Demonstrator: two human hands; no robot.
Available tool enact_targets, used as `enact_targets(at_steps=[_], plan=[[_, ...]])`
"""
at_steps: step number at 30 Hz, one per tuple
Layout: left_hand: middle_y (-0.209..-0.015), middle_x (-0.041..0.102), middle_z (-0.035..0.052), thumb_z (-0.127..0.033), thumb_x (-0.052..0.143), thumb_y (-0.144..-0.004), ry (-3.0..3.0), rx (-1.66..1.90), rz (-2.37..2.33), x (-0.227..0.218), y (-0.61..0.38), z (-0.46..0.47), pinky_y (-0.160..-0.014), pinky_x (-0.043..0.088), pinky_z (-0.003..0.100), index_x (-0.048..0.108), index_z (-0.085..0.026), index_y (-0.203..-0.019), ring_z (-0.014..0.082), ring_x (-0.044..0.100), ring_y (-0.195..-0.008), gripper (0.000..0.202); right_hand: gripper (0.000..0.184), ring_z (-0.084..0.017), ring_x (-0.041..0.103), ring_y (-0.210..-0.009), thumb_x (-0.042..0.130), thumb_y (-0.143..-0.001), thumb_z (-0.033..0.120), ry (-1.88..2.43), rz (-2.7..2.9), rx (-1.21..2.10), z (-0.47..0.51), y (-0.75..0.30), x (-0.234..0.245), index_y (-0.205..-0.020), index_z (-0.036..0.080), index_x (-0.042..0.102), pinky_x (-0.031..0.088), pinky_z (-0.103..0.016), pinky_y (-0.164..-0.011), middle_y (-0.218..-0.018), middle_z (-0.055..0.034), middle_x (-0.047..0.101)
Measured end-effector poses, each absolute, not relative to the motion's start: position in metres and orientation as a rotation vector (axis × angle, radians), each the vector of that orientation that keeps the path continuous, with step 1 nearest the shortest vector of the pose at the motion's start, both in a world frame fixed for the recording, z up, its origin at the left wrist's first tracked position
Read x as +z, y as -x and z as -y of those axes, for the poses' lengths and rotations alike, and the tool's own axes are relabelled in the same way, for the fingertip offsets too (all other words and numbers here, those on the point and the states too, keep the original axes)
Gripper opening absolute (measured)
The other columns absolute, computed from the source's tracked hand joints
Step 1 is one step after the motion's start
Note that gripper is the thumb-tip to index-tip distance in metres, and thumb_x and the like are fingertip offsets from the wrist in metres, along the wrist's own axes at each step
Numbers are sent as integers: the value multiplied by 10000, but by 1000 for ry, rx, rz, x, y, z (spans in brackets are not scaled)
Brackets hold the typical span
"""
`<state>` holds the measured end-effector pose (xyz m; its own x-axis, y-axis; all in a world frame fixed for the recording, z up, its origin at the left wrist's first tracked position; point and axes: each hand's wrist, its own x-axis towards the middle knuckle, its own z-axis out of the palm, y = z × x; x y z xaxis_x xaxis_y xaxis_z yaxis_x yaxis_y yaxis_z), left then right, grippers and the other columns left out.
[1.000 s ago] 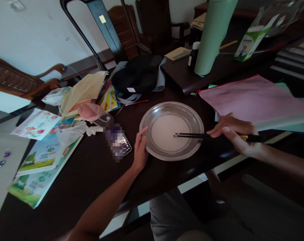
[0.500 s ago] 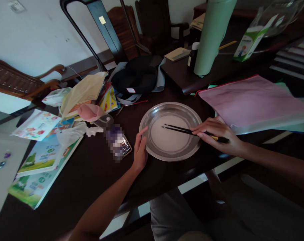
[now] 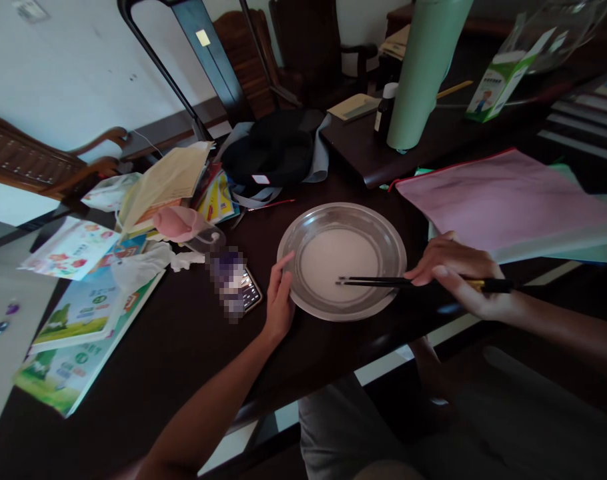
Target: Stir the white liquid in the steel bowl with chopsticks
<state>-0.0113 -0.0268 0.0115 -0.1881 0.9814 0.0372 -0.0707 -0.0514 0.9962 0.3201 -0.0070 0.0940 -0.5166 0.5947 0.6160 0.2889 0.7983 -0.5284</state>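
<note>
A round, shallow metal plate (image 3: 303,307) with a wide rim lies on the dark table in front of me, a pale, whitish content (image 3: 333,257) covering its bottom. My left hand (image 3: 279,300) holds the plate's left rim, index finger reaching over the edge; some of its fingers are hidden. To the right, my right hand (image 3: 453,273) is closed around a pair of black chopsticks (image 3: 378,282) with gold bands near the back end. Their tips lie close together over the lower middle of the plate, with nothing visible between them. Whether they touch the content, I cannot tell.
A phone (image 3: 251,293), partly blurred out, lies left of the plate. Books (image 3: 78,320), crumpled tissue and a pink object (image 3: 176,223) are farther left. Behind are a black bag (image 3: 273,150) and a green bottle (image 3: 423,80). A pink zip pouch (image 3: 503,200) lies right.
My right hand has shifted right and slightly down with the chopsticks, and their tips have moved toward the plate's near side. My left hand stays at the rim.
</note>
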Motion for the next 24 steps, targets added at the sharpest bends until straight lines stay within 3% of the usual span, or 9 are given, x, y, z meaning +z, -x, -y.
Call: enact_targets(at_steps=[7, 12, 18, 24], plan=[[-1400, 674, 55, -642, 705, -879, -1045, 1412, -1236, 9, 11, 26, -1157, 459, 425, 705, -300, -1293, 275, 605, -1322, 537, 136, -182, 730, -807, 593, -1038, 199, 701, 2232, 361, -1, -302, 79, -1006, 251, 715, 445, -411, -737, -994, -8, 838], [-1385, 686, 59, -650, 726, -861, -1034, 1431, -1235, 11, 9, 26, -1149, 465, 426, 722, -293, -1269, 279, 611, -1315, 542, 125, -189, 738, -817, 595, -1045, 231, 810, 2226, 304, -6, -304, 78, -1048, 247, 719, 432, -405, -737, -1037, -20, 842], [-1371, 691, 61, -658, 713, -868, -1034, 1407, -1232, 10, 10, 26, -1145, 465, 443, 705, -297, -1293, 280, 624, -1287, 558, 241, -201, 713, -732, 528, -1065, 229, 833, 2098, 306, -1, -320, 88, -921, 270, 717, 418, -435, -732, -886, -10, 815], [-1413, 669, 58, -644, 688, -891, -1064, 1401, -1243, 9, 11, 26, -1185, 431, 447, 698, -299, -1303, 285, 589, -1347, 538, 354, -213, 706, -707, 432, -1101, 268, 721, 2069, 535, 7, -327, 97, -909, 336, 722, 459, -471, -733, -829, 18, 790]])
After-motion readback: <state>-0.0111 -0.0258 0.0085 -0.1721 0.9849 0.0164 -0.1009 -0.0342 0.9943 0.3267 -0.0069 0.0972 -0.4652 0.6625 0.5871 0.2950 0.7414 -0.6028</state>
